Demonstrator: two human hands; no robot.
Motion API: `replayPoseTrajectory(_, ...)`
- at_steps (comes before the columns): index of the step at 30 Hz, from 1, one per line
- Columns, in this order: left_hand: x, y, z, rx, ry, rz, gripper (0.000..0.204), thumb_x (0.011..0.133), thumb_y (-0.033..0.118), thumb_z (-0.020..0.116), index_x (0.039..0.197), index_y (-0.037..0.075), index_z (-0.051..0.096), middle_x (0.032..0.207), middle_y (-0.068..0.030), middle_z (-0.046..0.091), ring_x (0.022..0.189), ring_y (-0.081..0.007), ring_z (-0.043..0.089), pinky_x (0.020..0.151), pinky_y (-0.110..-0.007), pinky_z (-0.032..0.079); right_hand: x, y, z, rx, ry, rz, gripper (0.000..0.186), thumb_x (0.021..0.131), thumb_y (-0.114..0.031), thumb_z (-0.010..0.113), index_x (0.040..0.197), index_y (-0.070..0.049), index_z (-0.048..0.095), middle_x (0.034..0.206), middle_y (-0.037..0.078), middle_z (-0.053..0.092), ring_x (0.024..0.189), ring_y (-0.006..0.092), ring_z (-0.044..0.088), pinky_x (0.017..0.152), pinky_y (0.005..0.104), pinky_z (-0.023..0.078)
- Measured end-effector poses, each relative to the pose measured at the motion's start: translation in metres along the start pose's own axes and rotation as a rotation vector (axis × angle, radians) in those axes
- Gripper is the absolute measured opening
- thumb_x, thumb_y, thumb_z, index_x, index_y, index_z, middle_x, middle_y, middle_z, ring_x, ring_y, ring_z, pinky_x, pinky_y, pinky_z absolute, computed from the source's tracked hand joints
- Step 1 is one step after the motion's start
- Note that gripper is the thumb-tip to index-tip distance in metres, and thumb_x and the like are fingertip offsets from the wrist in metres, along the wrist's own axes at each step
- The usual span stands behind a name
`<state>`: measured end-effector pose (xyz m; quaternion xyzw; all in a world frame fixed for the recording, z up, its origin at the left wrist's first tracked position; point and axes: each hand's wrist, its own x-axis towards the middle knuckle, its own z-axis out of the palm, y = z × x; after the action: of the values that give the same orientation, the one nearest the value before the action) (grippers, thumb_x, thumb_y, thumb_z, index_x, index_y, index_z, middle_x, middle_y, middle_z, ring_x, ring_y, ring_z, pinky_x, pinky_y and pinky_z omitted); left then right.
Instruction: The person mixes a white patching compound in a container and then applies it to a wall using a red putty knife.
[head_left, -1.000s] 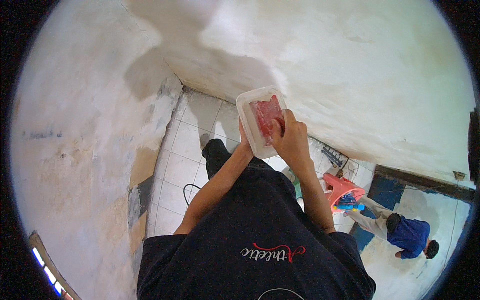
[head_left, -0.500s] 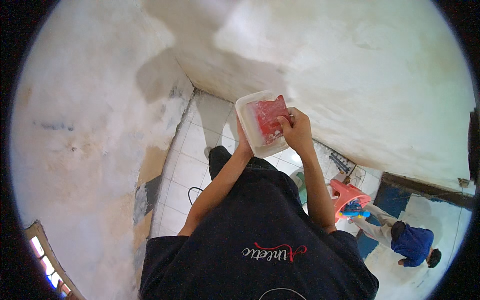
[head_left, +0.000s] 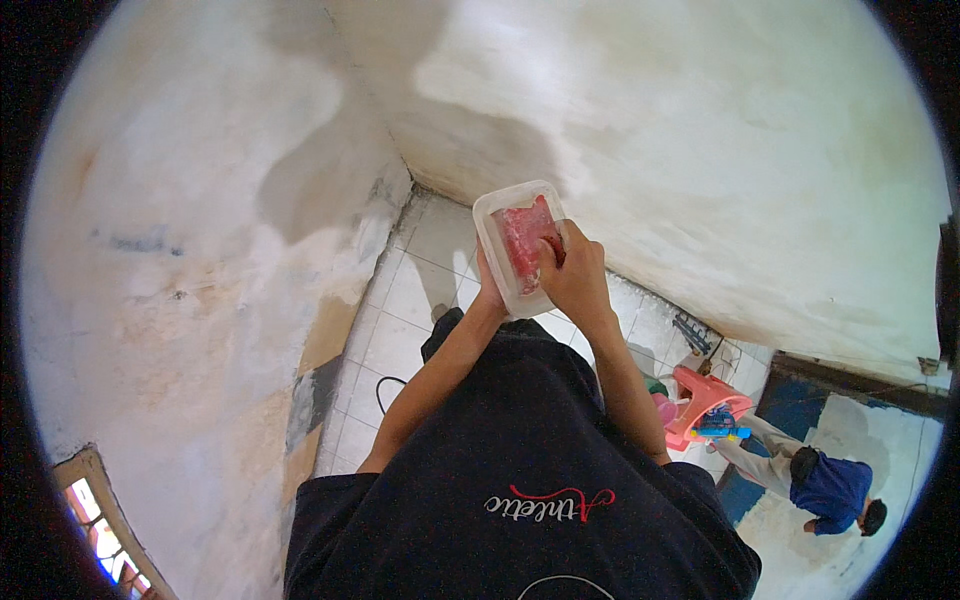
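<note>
A white rectangular plastic tub is held up in front of me, above the tiled floor. My left hand supports it from its left side, fingers mostly hidden behind it. My right hand grips a red flat putty scraper, thumb on its near face. The scraper is inside the tub, smeared with whitish paste. How much paste lies beneath it cannot be made out.
Two patchy plastered walls meet at a corner ahead. A pink plastic stool carrying a blue item stands right. Beyond it, a person in a blue shirt faces the wall. A dark cable lies left; a window is lower left.
The scraper has moved down and left, deeper into the tub, with my right hand following over the tub's right edge. The view has shifted slightly.
</note>
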<state>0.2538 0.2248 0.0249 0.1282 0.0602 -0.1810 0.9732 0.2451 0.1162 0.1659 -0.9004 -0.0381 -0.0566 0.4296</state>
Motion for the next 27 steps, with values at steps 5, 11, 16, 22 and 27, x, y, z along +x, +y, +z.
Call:
replayPoseTrajectory(5, -0.004, 0.027, -0.010, -0.050, 0.038, 0.030, 0.073, 0.094, 0.059, 0.030, 0.148, 0.010, 0.035, 0.144, -0.0153, 0.046, 0.129, -0.0354, 0.047, 0.110, -0.050, 0.039, 0.007, -0.011, 0.015, 0.029, -0.059, 0.072, 0.013, 0.085, -0.007, 0.063, 0.089, 0.005, 0.059, 0.071, 0.021, 0.064, 0.062, 0.0296, 0.063, 0.058, 0.0381, 0.048)
replayPoseTrajectory(11, -0.019, 0.062, 0.027, -0.042, 0.050, -0.016, 0.076, 0.095, 0.068, 0.027, 0.143, 0.011, 0.041, 0.136, -0.0140, 0.053, 0.121, -0.0316, 0.055, 0.102, -0.047, 0.048, 0.011, 0.001, 0.029, 0.231, 0.006, 0.196, 0.008, 0.088, -0.004, 0.063, 0.091, 0.004, 0.062, 0.071, 0.010, 0.066, 0.064, 0.0115, 0.062, 0.056, 0.0303, 0.048)
replayPoseTrajectory(16, -0.025, 0.080, 0.019, -0.035, 0.038, -0.012, 0.078, 0.093, 0.068, 0.028, 0.146, 0.012, 0.038, 0.141, -0.0135, 0.049, 0.126, -0.0324, 0.051, 0.107, -0.048, 0.043, 0.009, -0.044, 0.018, 0.015, 0.083, 0.117, 0.010, 0.086, -0.004, 0.064, 0.091, 0.004, 0.061, 0.071, 0.014, 0.066, 0.063, 0.0171, 0.064, 0.057, 0.0324, 0.049)
replayPoseTrajectory(22, -0.028, 0.095, -0.006, -0.073, -0.012, -0.025, 0.075, 0.093, 0.064, 0.031, 0.146, 0.012, 0.037, 0.142, -0.0127, 0.048, 0.128, -0.0329, 0.048, 0.110, -0.048, 0.038, 0.005, -0.072, 0.054, -0.078, 0.091, 0.044, 0.013, 0.082, -0.006, 0.065, 0.088, 0.004, 0.059, 0.070, 0.023, 0.063, 0.062, 0.0363, 0.065, 0.058, 0.0403, 0.049)
replayPoseTrajectory(27, -0.034, 0.107, -0.014, -0.092, -0.086, -0.014, 0.070, 0.095, 0.057, 0.035, 0.148, 0.011, 0.034, 0.143, -0.0127, 0.047, 0.130, -0.0323, 0.047, 0.112, -0.048, 0.036, 0.005, -0.080, 0.077, -0.085, 0.046, -0.009, 0.013, 0.082, -0.007, 0.064, 0.085, 0.004, 0.058, 0.070, 0.026, 0.063, 0.065, 0.0421, 0.064, 0.058, 0.0429, 0.049)
